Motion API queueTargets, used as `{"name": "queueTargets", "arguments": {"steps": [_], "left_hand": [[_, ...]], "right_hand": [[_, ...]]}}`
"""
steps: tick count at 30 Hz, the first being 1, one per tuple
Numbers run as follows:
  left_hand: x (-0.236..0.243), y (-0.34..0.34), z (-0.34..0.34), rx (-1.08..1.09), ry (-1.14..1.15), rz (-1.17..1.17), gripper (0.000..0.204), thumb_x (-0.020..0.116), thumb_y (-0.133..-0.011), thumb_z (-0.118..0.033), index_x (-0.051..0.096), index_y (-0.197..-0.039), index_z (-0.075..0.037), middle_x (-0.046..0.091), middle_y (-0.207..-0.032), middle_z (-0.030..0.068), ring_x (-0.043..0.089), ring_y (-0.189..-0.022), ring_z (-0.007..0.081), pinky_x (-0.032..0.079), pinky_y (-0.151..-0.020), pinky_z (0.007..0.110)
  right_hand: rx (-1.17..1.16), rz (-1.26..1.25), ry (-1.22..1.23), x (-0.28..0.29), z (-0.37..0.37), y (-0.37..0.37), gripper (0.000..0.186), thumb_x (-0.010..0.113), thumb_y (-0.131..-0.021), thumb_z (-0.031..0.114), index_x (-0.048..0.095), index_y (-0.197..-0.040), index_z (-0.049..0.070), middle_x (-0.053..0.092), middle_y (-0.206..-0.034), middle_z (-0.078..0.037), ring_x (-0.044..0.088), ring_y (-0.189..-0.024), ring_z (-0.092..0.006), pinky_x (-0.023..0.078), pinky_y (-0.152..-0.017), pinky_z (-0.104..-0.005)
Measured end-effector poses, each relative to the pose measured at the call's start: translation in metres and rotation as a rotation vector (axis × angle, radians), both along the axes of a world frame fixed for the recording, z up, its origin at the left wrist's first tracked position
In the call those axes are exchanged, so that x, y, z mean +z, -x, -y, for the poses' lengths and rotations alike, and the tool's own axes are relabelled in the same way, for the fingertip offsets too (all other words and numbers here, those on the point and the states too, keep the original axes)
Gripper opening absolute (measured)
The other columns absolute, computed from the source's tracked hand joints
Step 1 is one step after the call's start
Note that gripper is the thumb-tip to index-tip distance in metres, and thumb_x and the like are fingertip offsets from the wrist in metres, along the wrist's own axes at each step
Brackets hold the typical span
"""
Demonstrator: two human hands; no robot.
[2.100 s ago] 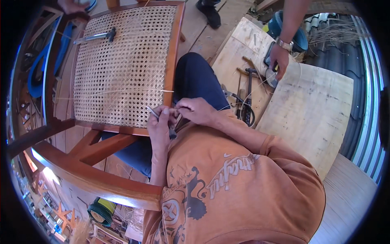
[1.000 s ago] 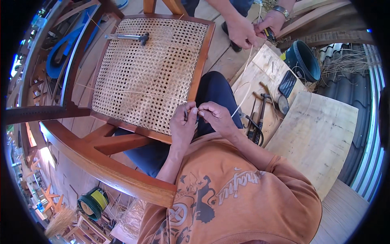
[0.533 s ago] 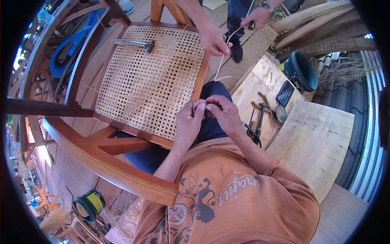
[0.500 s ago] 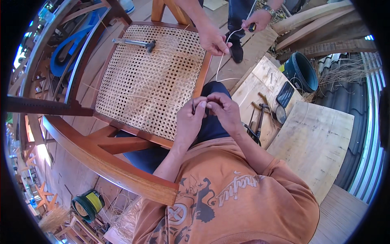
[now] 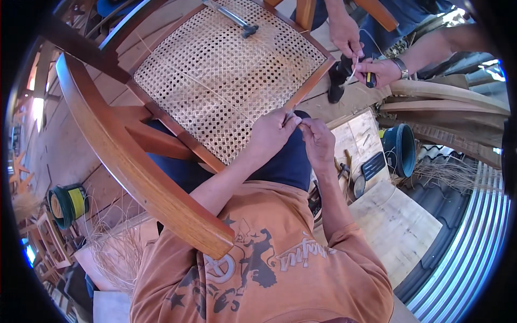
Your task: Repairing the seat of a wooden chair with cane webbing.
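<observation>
My left hand point(image 5: 269, 137) is closed on a small, thin dark object at the right edge of the cane seat point(image 5: 210, 75), which has a reddish wood frame. My right hand point(image 5: 319, 140) is pinched against the left hand's fingertips; what lies in that pinch is too small to name. A hammer-like tool point(image 5: 231, 19) with a metal handle and dark head lies on the far part of the seat. Loose thin strands cross the weave. A curved wooden chair rail point(image 5: 134, 167) runs by my left forearm.
At upper right a co-worker's two hands point(image 5: 347, 37) point(image 5: 379, 72) hold a pale strand and a yellow-black tool point(image 5: 370, 79). A board point(image 5: 339, 134) bears tools and a phone-like object point(image 5: 373, 164), beside a teal bucket point(image 5: 398, 151). Another bucket point(image 5: 67, 207) stands at lower left.
The view has swung, shifting the chair and boards. My hands remain together at the seat's edge. The co-worker's hands have moved off the seat's corner and closer together on the strand.
</observation>
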State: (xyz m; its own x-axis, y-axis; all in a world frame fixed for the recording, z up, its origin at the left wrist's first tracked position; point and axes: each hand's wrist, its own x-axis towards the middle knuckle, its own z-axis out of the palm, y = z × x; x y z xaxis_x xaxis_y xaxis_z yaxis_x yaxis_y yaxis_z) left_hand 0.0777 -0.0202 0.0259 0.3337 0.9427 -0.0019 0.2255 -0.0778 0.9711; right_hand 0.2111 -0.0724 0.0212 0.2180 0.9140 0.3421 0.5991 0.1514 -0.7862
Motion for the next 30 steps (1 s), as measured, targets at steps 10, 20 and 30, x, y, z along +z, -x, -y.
{"name": "queueTargets", "arguments": {"steps": [10, 20, 30], "left_hand": [[0.008, 0.004, -0.002, -0.129, 0.031, -0.167, 0.021, 0.057, -0.086, -0.018, 0.059, -0.089, 0.003, 0.060, -0.072, 0.0150, 0.056, -0.062, 0.0207, 0.045, -0.059, 0.031], [0.000, 0.003, 0.007, -0.116, 0.052, -0.113, 0.020, 0.053, -0.088, -0.018, 0.058, -0.088, 0.001, 0.057, -0.066, 0.0056, 0.052, -0.057, 0.0105, 0.043, -0.055, 0.025], [-0.019, 0.031, 0.028, -0.067, 0.483, -0.012, 0.021, 0.051, -0.090, -0.023, 0.057, -0.087, -0.002, 0.049, -0.059, -0.0012, 0.043, -0.047, 0.0039, 0.036, -0.044, 0.019]], "right_hand": [[0.037, -0.238, 0.260, 0.003, 0.002, -0.005, 0.017, 0.060, -0.081, 0.004, 0.060, -0.098, 0.004, 0.056, -0.075, -0.007, 0.057, -0.062, -0.0142, 0.046, -0.058, -0.0252], [0.144, 0.083, 0.198, 0.018, 0.009, -0.008, 0.026, 0.062, -0.076, 0.000, 0.056, -0.101, 0.005, 0.057, -0.083, -0.010, 0.058, -0.076, -0.0258, 0.047, -0.068, -0.0308], [0.199, 0.266, 0.361, -0.009, 0.029, -0.018, 0.020, 0.054, -0.082, 0.014, 0.057, -0.100, 0.005, 0.059, -0.086, -0.013, 0.058, -0.084, -0.0308, 0.046, -0.074, -0.0371]]}}
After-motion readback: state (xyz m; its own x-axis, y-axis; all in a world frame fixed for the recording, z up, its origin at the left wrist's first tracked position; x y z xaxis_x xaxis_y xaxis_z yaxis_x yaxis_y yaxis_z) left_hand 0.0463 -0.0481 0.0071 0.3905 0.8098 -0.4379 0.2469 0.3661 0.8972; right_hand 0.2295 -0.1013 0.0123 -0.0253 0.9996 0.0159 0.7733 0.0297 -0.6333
